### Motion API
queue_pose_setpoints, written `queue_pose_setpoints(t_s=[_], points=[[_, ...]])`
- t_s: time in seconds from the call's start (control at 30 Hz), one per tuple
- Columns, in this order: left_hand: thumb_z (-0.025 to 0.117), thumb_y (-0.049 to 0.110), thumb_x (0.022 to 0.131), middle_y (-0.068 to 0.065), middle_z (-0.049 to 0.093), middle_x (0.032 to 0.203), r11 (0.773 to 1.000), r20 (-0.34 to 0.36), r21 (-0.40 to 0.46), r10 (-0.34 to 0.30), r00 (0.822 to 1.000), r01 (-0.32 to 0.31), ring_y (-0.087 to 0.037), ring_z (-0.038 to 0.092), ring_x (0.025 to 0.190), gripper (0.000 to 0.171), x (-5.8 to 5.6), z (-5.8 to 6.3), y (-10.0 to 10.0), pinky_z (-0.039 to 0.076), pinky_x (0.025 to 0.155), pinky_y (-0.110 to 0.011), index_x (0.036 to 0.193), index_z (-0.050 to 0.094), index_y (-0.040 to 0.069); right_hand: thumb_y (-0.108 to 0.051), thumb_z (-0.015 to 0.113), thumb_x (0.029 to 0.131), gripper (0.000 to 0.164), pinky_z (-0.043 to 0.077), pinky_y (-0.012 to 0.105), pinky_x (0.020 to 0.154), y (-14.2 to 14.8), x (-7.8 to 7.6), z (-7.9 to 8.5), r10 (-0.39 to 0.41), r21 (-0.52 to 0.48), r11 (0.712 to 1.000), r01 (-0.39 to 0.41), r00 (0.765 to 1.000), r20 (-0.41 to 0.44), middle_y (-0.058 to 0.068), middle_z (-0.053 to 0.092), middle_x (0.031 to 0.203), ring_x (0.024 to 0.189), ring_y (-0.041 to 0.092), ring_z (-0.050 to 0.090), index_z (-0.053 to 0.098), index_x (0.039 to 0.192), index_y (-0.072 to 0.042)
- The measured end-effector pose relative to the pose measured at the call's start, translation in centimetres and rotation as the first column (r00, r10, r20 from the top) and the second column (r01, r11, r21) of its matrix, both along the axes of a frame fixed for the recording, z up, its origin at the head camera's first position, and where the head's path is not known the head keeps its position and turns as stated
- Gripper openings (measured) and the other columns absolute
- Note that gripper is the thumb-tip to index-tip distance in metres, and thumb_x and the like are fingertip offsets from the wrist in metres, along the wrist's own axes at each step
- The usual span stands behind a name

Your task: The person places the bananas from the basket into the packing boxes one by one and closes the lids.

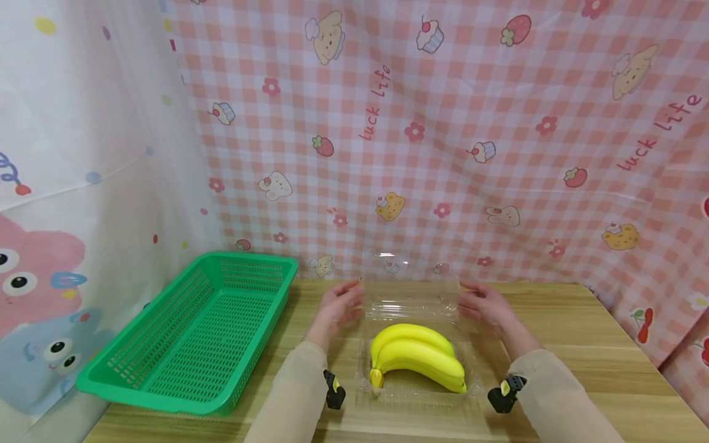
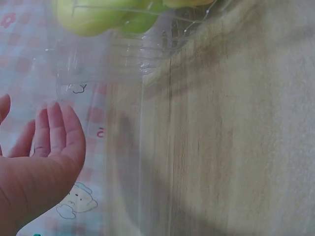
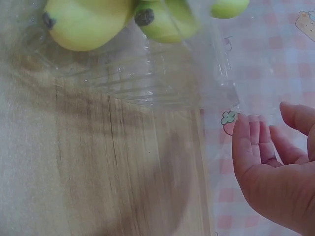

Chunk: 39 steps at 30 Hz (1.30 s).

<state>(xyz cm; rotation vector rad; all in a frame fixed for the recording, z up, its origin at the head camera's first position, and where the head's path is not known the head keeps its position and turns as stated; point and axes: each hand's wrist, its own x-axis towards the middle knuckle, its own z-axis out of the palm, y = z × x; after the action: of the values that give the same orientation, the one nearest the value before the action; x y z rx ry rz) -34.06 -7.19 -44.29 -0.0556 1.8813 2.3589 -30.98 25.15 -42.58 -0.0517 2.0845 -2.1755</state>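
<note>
A bunch of yellow bananas (image 1: 415, 357) lies in the base of a clear plastic clamshell box (image 1: 360, 384), whose lid (image 1: 412, 286) stands raised at the back. My left hand (image 1: 339, 304) is at the lid's left edge, fingers nearly straight. On the opposite side my right hand (image 1: 487, 309) has its fingertips right at the lid's right edge. Both wrist views show relaxed fingers close to the clear plastic, the left hand (image 2: 47, 147) with its palm turned to the box and the right hand (image 3: 275, 162) likewise. The bananas (image 3: 88, 24) show dark tips in the right wrist view.
To the left, a green plastic basket (image 1: 235, 387) with slotted sides stands on the wooden table (image 1: 581, 369). A pink checked curtain (image 1: 343, 111) hangs behind the table, and a white patterned curtain (image 1: 111, 203) hangs at the left.
</note>
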Motion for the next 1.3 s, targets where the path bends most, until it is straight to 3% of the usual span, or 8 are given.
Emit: queue_pose_setpoints(t_s=[0.17, 0.37, 0.9, 1.03, 1.3], points=[[0.065, 0.007, 0.095, -0.007, 0.062, 0.107, 1.000, -0.059, 0.010, -0.008, 0.998, 0.009, -0.027, 0.064, 0.098, 0.046, 0.1, 0.2, 0.0, 0.054, 0.091, -0.044, 0.137, 0.051, -0.005, -0.008, 0.055, 0.101, 0.056, 0.055, 0.024, 0.082, 0.1, 0.0, 0.3, -0.032, 0.027, 0.999, 0.031, 0.999, 0.005, 0.004, 0.052, 0.106, 0.091, 0.009, 0.060, 0.029, 0.148, 0.009], [0.064, 0.003, 0.095, -0.005, 0.061, 0.098, 1.000, -0.097, 0.010, -0.011, 0.995, 0.012, -0.019, 0.063, 0.086, 0.042, 0.0, 0.2, -0.1, 0.057, 0.084, -0.040, 0.134, 0.053, -0.007, -0.005, 0.055, 0.100, 0.036, 0.056, 0.028, 0.082, 0.2, 0.0, 0.1, -0.049, -0.019, 0.999, 0.048, 0.998, -0.040, 0.002, 0.053, 0.103, 0.087, 0.011, 0.061, 0.045, 0.133, 0.006], [0.067, -0.004, 0.090, -0.004, 0.062, 0.093, 0.996, -0.211, -0.083, -0.010, 0.977, -0.007, -0.016, 0.062, 0.083, 0.020, 0.1, 0.0, -0.5, 0.058, 0.083, -0.046, 0.110, 0.065, -0.006, -0.002, 0.055, 0.100, 0.008, 0.056, 0.029, 0.084, 0.7, 0.8, -0.1, -0.021, -0.028, 0.999, 0.018, 0.993, -0.116, 0.001, 0.054, 0.097, 0.087, 0.011, 0.061, 0.054, 0.107, -0.005], [0.067, -0.005, 0.089, -0.004, 0.063, 0.090, 0.994, -0.249, -0.110, -0.033, 0.968, 0.005, -0.015, 0.062, 0.081, 0.019, 0.3, 0.0, -0.7, 0.058, 0.081, -0.045, 0.108, 0.063, -0.009, -0.001, 0.055, 0.100, 0.007, 0.056, 0.028, 0.084, 0.8, 0.9, -0.3, -0.010, -0.030, 1.000, 0.006, 0.990, -0.138, 0.000, 0.054, 0.094, 0.086, 0.010, 0.061, 0.054, 0.104, -0.006], [0.066, -0.010, 0.088, -0.014, 0.066, 0.092, 0.985, -0.359, -0.172, -0.073, 0.931, 0.011, -0.015, 0.063, 0.079, 0.017, 0.7, -0.1, -1.1, 0.059, 0.077, -0.039, 0.104, 0.061, -0.015, 0.004, 0.054, 0.099, 0.006, 0.056, 0.026, 0.083, 1.2, 1.2, -0.6, 0.033, -0.006, 0.999, -0.035, 0.978, -0.208, 0.002, 0.056, 0.091, 0.085, 0.011, 0.062, 0.054, 0.101, -0.001]])
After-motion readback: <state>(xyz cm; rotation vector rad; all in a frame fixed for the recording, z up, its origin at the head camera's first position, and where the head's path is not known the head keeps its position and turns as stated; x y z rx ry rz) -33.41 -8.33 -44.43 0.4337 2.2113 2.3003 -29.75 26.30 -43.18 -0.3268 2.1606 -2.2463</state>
